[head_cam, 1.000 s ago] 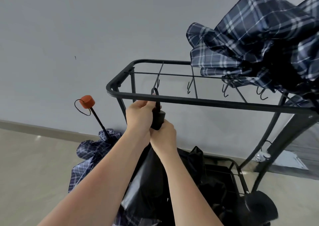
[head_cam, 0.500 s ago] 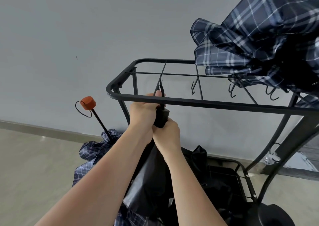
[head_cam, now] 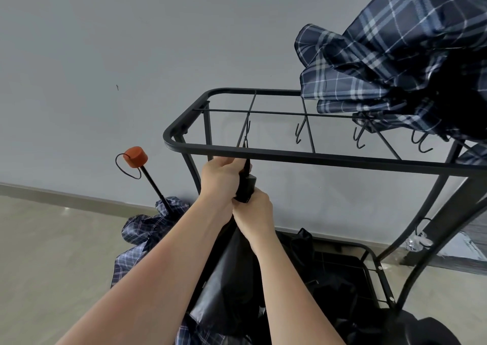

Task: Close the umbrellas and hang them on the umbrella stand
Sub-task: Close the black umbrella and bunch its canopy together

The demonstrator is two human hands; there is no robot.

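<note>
Both my hands hold a closed black umbrella [head_cam: 232, 273] just under the front rail of the black metal umbrella stand [head_cam: 329, 158]. My left hand [head_cam: 220, 177] pinches the thin strap at the top of its black handle [head_cam: 246, 188]; the strap runs up to the leftmost hook [head_cam: 247, 131]. My right hand [head_cam: 254, 210] grips the handle from below. The black canopy hangs down between my forearms. A blue plaid umbrella [head_cam: 400, 62] rests on the stand's top right corner.
Another blue plaid umbrella [head_cam: 147, 228] with an orange handle [head_cam: 135, 157] lies on the floor to the left. Further empty hooks [head_cam: 299, 133] hang along the stand's middle bar. More black fabric [head_cam: 337, 286] fills the stand's base. A grey wall is behind.
My hands and the black umbrella's handle have risen closer to the front rail. The strap now reaches up at the leftmost hook.
</note>
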